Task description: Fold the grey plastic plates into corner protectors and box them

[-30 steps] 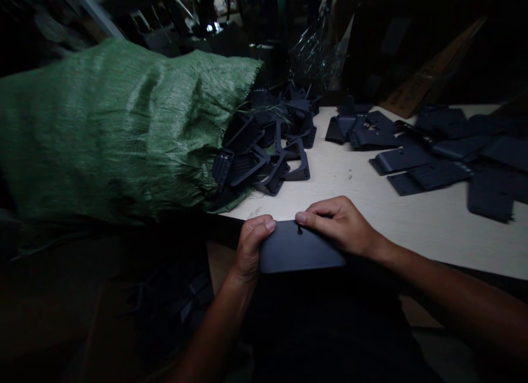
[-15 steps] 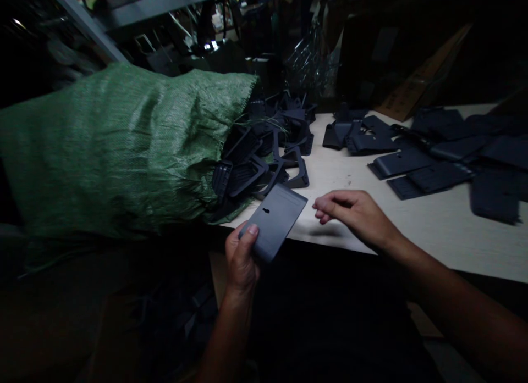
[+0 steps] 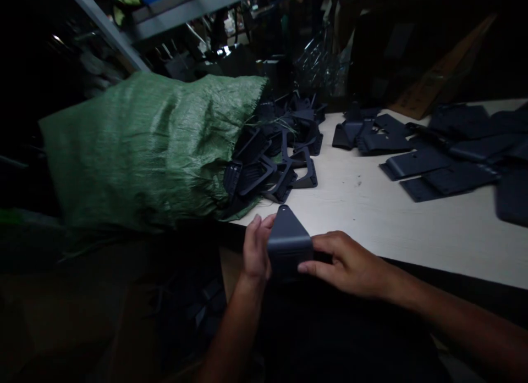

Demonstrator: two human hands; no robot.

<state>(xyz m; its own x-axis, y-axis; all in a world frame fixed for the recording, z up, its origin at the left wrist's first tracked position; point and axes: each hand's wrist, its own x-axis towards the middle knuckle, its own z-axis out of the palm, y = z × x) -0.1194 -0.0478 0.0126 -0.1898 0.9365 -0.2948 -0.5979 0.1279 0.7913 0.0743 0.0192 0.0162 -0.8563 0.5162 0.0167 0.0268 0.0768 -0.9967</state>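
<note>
A dark grey plastic part (image 3: 290,241) is held up between my two hands, just off the table's front edge. Its triangular side with a small hole near the tip faces up, and a flat face points toward me. My left hand (image 3: 256,254) grips its left side, with some fingers hidden behind it. On the right edge, my right hand (image 3: 346,262) pinches it, thumb on the near face and fingers behind. Beyond my hands lies a heap of dark plastic frames (image 3: 268,171), spilling from the mouth of a green woven sack (image 3: 152,152).
Several flat dark plastic pieces (image 3: 445,177) lie on the right of the pale table (image 3: 350,207). A cardboard piece (image 3: 433,81) leans at the back. Below the table, a dim box (image 3: 190,311) holds dark parts. A metal shelf beam (image 3: 193,12) crosses the upper left.
My right hand has moved left and taken hold of the part, which has turned from its flat face to its triangular side. The view has shifted slightly left.
</note>
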